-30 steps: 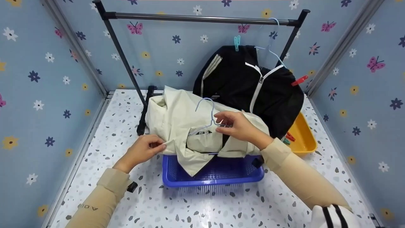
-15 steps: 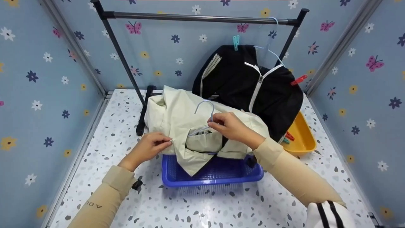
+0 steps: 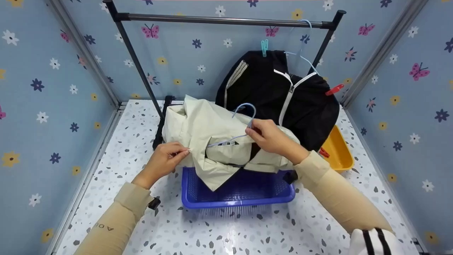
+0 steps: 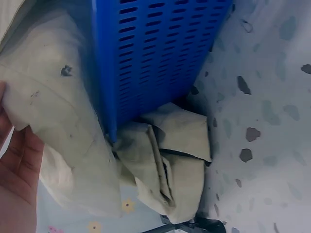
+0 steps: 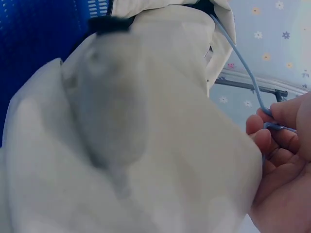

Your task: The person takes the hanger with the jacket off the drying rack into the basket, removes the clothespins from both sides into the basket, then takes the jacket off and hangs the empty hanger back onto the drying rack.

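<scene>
A cream jacket (image 3: 212, 117) lies bunched over the blue basket (image 3: 237, 203) in the head view. My right hand (image 3: 270, 136) pinches a light blue wire hanger (image 3: 245, 105) at the base of its hook; one hanger arm runs into the jacket's collar opening. The right wrist view shows the hanger wire (image 5: 240, 56) between the thumb and fingers of that hand (image 5: 282, 150). On the jacket's left side, my left hand (image 3: 164, 159) pinches the fabric between thumb and fingertips. In the left wrist view, a sleeve (image 4: 170, 160) hangs down beside the basket wall (image 4: 146, 58).
Behind the jacket stands a dark clothes rack (image 3: 212, 19). A black jacket (image 3: 262, 88) hangs at its right on another blue hanger, with a teal clothespin (image 3: 264, 47) and a red clothespin (image 3: 334, 89) on its shoulders. A yellow tray (image 3: 343, 152) with clothespins sits at the right.
My right hand has gripped the hanger below its hook and moved it up and to the right, and the jacket's front edge has risen slightly. My left hand has shifted right along the fabric.
</scene>
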`<state>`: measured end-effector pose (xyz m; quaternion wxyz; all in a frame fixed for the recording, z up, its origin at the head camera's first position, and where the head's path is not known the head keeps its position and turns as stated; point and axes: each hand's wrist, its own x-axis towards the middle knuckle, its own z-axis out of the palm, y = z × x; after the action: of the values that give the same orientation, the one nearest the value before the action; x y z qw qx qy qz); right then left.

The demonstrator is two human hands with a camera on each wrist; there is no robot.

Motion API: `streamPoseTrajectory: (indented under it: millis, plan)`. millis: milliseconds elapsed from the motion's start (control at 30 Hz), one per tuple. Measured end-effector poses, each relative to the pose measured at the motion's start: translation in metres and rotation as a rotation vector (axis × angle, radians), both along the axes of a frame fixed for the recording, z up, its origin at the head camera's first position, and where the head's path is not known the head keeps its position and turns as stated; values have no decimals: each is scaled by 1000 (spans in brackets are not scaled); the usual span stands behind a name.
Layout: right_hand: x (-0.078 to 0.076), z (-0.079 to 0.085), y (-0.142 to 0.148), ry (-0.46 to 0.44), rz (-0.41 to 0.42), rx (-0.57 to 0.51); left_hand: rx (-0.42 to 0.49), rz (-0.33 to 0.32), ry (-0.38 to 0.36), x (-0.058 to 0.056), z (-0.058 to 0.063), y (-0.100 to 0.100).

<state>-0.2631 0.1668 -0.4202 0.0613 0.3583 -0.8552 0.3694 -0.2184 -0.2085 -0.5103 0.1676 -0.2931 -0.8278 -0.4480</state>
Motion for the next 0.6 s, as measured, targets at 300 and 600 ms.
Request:
streamPoseTrajectory:
  millis: [300,600]
  plan:
    - [-4,9,21,28,-61,-120,45,81,131,-8,18,7]
    - [-4,6,30,104,-71,-211,89,114,44,-10,25,16]
